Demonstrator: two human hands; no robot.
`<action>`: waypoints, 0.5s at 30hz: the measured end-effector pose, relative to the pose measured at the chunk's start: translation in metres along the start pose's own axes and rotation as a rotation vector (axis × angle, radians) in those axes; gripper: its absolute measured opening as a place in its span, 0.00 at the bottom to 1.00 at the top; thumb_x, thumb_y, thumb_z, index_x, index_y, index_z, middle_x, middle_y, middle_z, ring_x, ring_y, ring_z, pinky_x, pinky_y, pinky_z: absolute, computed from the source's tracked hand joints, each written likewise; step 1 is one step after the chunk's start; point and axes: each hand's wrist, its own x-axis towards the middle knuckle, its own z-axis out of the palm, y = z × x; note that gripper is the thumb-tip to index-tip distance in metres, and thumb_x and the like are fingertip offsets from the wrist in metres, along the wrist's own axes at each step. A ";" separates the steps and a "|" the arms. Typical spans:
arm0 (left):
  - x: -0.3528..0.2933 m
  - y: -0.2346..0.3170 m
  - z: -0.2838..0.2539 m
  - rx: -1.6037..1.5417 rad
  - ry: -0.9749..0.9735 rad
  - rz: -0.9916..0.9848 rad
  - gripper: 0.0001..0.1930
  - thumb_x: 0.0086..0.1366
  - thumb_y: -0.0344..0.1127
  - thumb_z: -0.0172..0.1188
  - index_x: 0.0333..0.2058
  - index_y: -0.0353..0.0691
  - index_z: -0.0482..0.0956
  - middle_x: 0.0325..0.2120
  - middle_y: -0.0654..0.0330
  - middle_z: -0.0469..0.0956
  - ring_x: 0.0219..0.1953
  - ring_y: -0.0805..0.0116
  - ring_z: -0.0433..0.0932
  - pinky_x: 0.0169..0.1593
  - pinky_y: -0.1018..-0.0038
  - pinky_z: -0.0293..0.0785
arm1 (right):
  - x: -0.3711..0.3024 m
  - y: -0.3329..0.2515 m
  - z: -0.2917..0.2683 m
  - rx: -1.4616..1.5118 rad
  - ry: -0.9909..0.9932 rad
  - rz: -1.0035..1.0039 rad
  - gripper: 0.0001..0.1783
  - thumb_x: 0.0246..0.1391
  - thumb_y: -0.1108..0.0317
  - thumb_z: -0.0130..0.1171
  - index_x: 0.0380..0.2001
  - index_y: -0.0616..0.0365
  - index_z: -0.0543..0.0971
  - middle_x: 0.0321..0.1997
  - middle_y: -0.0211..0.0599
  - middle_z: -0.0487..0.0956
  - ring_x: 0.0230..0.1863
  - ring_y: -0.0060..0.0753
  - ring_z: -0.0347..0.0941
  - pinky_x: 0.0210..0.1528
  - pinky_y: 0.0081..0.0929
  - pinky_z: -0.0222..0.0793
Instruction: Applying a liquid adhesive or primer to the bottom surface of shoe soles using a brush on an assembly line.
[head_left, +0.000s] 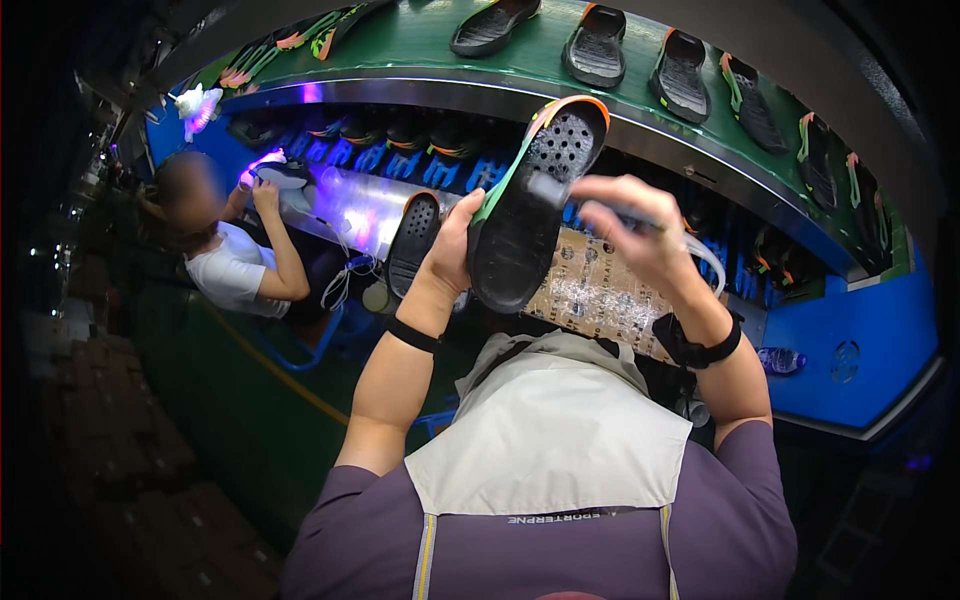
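My left hand (455, 250) is closed on the edge of a black shoe (515, 235), held up in front of me. The shoe has a green and orange rim and round holes near its far end. Over the shoe's right side is my right hand (640, 230), blurred by motion, its fingers curled round a thin brush-like tool. That tool's pale, smeared head (548, 190) lies against the shoe's inner face. Another black shoe (412, 245) with holes lies just left of my left hand, partly covered by it.
Beyond my hands runs a green conveyor belt (400, 50) with several black shoes, above a shelf of blue racks. A taped cardboard surface (590, 285) lies under my right hand. At left a co-worker (235, 255) holds a shoe under purple light. A bottle (780, 360) stands at right.
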 end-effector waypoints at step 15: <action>-0.035 0.010 -0.034 -0.156 0.036 0.190 0.46 0.73 0.67 0.40 0.73 0.32 0.60 0.60 0.28 0.74 0.58 0.31 0.79 0.54 0.38 0.83 | -0.048 0.014 0.001 0.124 0.052 0.396 0.17 0.65 0.70 0.66 0.56 0.59 0.85 0.37 0.29 0.85 0.34 0.16 0.75 0.37 0.17 0.71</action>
